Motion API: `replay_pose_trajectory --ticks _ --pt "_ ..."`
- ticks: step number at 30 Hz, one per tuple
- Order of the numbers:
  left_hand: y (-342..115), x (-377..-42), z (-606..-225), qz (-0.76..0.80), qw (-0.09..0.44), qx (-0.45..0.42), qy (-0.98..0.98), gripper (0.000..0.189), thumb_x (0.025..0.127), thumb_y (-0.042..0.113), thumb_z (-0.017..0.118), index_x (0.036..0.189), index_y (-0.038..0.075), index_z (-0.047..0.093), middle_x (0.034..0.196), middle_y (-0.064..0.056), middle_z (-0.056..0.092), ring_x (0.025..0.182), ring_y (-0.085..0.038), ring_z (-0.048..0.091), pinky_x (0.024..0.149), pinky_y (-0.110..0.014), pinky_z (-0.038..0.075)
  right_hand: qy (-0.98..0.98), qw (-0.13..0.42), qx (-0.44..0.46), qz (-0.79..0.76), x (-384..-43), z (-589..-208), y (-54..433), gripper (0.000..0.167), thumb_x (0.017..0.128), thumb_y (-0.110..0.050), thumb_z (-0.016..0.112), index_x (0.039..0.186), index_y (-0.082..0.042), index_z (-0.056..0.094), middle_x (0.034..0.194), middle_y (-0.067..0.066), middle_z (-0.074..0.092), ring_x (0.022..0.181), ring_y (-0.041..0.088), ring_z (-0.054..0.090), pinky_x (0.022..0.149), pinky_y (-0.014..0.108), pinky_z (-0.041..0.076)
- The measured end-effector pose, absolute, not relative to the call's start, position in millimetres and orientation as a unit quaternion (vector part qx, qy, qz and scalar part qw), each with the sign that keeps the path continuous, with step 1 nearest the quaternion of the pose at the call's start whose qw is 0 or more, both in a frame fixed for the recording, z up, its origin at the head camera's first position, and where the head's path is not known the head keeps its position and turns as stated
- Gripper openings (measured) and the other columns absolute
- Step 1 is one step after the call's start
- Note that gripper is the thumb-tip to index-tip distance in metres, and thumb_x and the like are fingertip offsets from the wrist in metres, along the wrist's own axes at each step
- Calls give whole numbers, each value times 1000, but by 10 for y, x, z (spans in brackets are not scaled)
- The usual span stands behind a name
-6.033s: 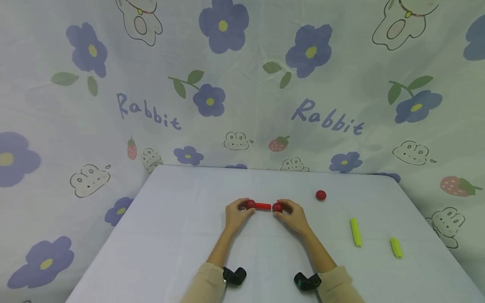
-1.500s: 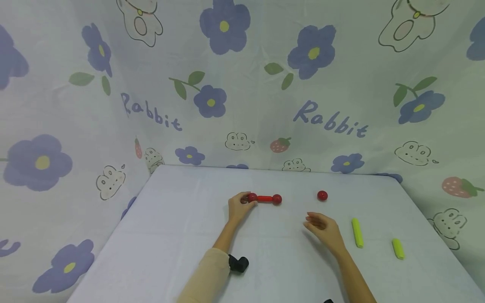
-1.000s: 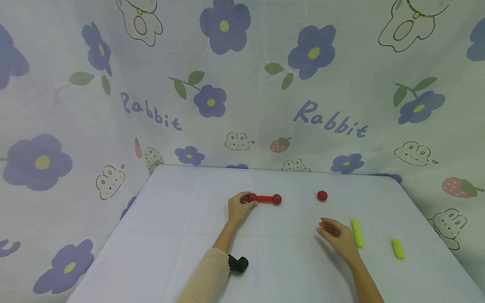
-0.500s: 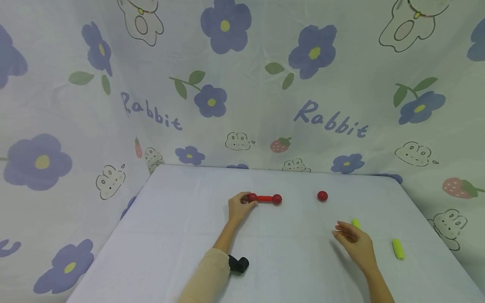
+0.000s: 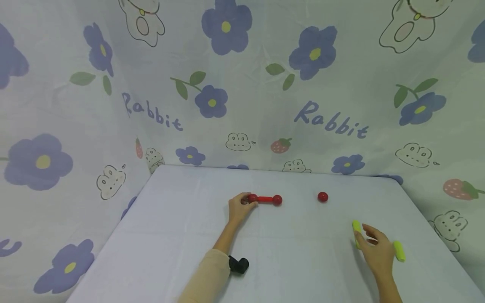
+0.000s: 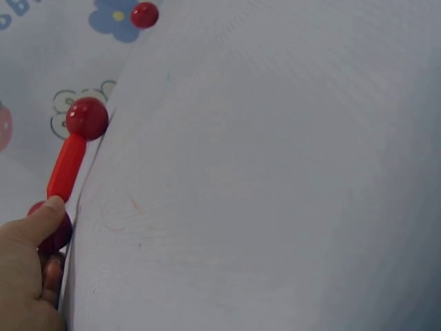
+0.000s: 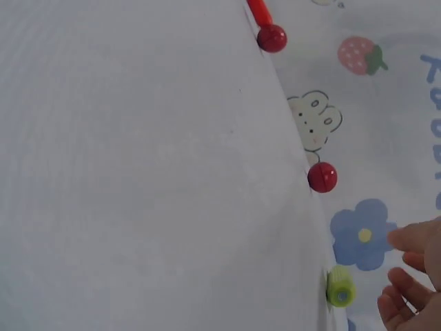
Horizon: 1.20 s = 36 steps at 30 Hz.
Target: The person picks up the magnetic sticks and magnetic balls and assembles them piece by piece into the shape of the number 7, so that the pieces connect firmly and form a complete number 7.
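My left hand (image 5: 238, 210) pinches a dark red ball (image 5: 253, 198) between thumb and fingers. That ball sits at the left end of a bright red stick (image 5: 265, 199), with another red ball (image 5: 277, 200) at its right end, like a small dumbbell. In the left wrist view the joined piece runs upward from my thumb. My right hand (image 5: 379, 252) hovers with fingers spread just right of a long yellow-green stick (image 5: 356, 226), whose near part is partly hidden by the thumb. The right wrist view shows that stick's end (image 7: 341, 293) apart from the fingers.
A loose red ball (image 5: 323, 197) lies toward the back right of the white table (image 5: 182, 252). A shorter yellow-green stick (image 5: 399, 251) lies right of my right hand. Behind the table hangs a patterned cloth (image 5: 257, 84). A black device (image 5: 238, 265) is on my left wrist.
Earlier both hands held balls by the red stick; the right one let go, leaving its ball at the stick's end. My right hand then moved right to the long yellow-green stick. The left hand stays.
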State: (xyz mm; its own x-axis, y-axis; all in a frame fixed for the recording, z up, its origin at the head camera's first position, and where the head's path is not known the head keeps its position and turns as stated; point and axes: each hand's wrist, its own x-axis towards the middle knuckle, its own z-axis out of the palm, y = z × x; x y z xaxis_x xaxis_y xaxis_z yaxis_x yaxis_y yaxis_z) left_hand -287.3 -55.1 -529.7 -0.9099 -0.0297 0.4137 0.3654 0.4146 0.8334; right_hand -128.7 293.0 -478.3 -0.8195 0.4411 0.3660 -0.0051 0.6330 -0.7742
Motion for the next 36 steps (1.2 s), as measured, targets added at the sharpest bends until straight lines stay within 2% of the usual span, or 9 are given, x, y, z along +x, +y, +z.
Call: replay_pose_trajectory --ticks 6,8,13,19,24,27,29,32,36 --pt "-547 -2873 -5302 -527 188 -100 -823 37 71 9 81 104 -3 68 89 -16 70 78 -26 65 71 -35 55 -867 268 -175 382 -1294 -4821 2996 34 82 -1 67 111 15 58 108 34 59 96 38 55 67 -1 29" --pt "-549 -2875 -5309 -526 186 -98 -824 37 72 10 81 104 -2 68 89 -15 71 78 -26 65 72 -35 55 -870 252 -184 381 -1295 -4838 3020 34 83 -2 66 111 15 58 109 35 59 97 45 56 64 -3 27" --pt "-550 -2878 -5321 -526 182 -95 -825 37 72 11 80 105 -2 68 90 -15 71 79 -25 65 72 -34 54 -885 205 -205 365 -1304 -4886 3074 38 84 -7 66 113 14 57 110 35 59 94 46 58 57 0 28" --pt "-547 -2872 -5318 -530 179 -93 -823 38 72 10 81 105 -4 68 90 -15 71 79 -25 65 72 -34 54 -895 190 -204 348 -1334 -4950 3109 41 83 -10 69 113 15 57 104 35 60 87 45 61 53 8 34" --pt "-550 -2863 -5313 -530 181 -95 -823 38 72 10 81 105 -4 68 90 -16 71 79 -26 65 72 -35 54 -907 175 -194 329 -1359 -4975 3140 41 84 -13 68 111 16 57 100 34 62 87 45 62 59 20 44" --pt "-549 -2863 -5313 -529 185 -95 -823 38 71 9 81 104 -4 68 90 -15 71 79 -26 65 72 -34 54 -912 164 -191 323 -1374 -4974 3140 43 84 -14 67 110 18 56 98 34 62 87 46 61 66 38 51" --pt "-547 -2863 -5310 -529 187 -96 -822 38 71 9 81 104 -4 68 89 -15 71 78 -25 65 72 -34 54 -915 159 -190 318 -1390 -4970 3134 44 84 -14 66 110 19 56 98 35 61 88 47 60 72 48 50" --pt "-544 -2861 -5299 -531 190 -98 -820 37 71 8 81 104 -4 68 89 -16 71 78 -26 65 72 -35 55 -920 153 -187 308 -1405 -4955 3124 44 84 -14 65 109 20 55 96 36 60 87 48 59 75 54 47" --pt "-539 -2857 -5293 -531 189 -98 -820 37 71 8 81 104 -4 68 89 -15 70 78 -26 65 72 -35 55 -926 145 -181 297 -1421 -4932 3119 40 84 -12 66 106 20 57 93 34 61 83 46 59 73 54 45"
